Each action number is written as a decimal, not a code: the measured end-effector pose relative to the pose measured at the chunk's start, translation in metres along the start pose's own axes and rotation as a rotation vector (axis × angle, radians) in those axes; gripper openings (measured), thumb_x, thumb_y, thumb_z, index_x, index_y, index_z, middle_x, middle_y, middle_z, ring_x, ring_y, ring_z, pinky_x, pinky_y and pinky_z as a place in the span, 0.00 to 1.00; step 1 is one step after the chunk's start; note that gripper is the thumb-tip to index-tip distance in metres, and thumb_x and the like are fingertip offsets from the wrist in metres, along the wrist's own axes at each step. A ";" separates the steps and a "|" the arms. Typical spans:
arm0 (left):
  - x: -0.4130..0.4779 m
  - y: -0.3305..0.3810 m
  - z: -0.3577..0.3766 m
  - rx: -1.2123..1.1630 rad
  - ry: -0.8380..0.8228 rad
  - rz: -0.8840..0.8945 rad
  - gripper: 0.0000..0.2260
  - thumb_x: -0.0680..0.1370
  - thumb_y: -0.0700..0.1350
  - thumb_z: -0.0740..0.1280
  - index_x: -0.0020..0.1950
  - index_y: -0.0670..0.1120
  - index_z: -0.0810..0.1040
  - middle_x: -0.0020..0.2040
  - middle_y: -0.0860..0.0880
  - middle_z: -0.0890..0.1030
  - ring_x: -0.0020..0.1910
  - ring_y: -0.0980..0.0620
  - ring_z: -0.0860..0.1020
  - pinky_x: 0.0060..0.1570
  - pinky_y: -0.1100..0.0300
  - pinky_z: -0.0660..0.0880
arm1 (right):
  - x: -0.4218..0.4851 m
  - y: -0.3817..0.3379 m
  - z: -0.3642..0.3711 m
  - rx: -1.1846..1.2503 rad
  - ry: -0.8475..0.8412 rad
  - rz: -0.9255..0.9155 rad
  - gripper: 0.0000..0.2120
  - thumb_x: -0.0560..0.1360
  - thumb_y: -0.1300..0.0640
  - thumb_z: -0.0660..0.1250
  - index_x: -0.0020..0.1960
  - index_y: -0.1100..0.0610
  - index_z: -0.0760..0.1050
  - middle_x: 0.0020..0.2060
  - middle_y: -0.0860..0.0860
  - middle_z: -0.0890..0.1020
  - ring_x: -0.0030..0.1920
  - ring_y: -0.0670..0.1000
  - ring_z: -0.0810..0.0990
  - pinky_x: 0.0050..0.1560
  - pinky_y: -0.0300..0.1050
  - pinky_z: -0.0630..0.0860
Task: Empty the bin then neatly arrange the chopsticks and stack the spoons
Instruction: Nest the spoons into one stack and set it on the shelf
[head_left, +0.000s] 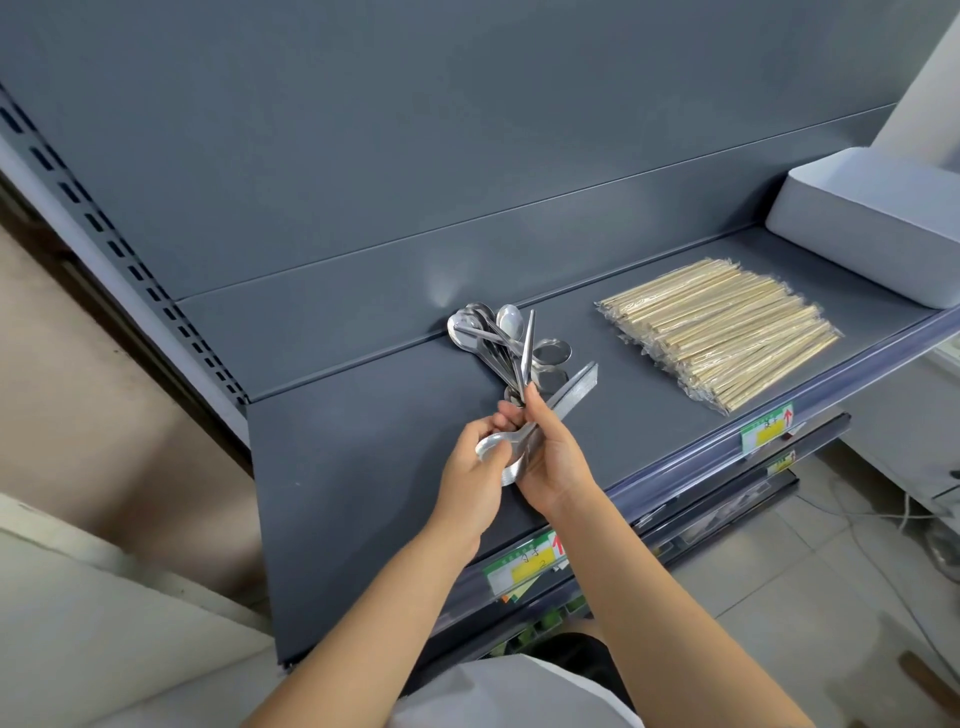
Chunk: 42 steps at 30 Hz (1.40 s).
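Both hands meet over the near part of the shelf (363, 441). The left hand (475, 457) curls round the bowl end of a stack of spoons (571, 389), whose handles point far and right. The right hand (550, 462) grips the same stack at its handles. The loose spoons (480, 330) lie just beyond the fingertips, handles running roughly near to far, closest to the right hand. The chopsticks (717, 332) lie bundled to the right, and the bin (857, 228) stands far right.
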<state>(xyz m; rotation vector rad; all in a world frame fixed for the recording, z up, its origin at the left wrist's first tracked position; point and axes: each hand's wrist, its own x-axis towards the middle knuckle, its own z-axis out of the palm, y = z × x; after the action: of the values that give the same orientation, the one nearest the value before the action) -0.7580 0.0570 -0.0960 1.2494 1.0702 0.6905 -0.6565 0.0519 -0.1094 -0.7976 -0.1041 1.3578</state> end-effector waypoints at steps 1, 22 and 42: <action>0.000 0.001 -0.001 0.005 -0.010 0.003 0.10 0.81 0.41 0.61 0.60 0.52 0.75 0.56 0.54 0.80 0.55 0.61 0.78 0.50 0.67 0.72 | 0.000 -0.001 0.000 0.006 0.001 0.011 0.12 0.68 0.48 0.72 0.38 0.58 0.76 0.31 0.51 0.78 0.32 0.49 0.78 0.42 0.44 0.77; 0.136 0.045 -0.024 0.430 0.402 0.021 0.06 0.80 0.39 0.56 0.48 0.44 0.72 0.43 0.51 0.71 0.44 0.48 0.68 0.43 0.58 0.65 | 0.025 -0.063 -0.026 0.094 0.073 0.068 0.19 0.72 0.50 0.67 0.27 0.54 0.65 0.22 0.50 0.67 0.26 0.49 0.71 0.41 0.43 0.69; 0.184 0.066 -0.012 0.261 0.275 -0.190 0.06 0.76 0.36 0.67 0.40 0.43 0.77 0.38 0.43 0.77 0.32 0.50 0.75 0.25 0.65 0.75 | 0.029 -0.071 -0.042 -0.110 -0.076 0.180 0.20 0.72 0.48 0.67 0.26 0.56 0.68 0.23 0.54 0.70 0.29 0.52 0.74 0.41 0.44 0.74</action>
<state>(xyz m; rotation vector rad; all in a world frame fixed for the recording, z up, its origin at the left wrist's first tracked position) -0.6898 0.2395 -0.0795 1.2754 1.5243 0.6008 -0.5699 0.0597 -0.1114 -0.8638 -0.1708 1.5641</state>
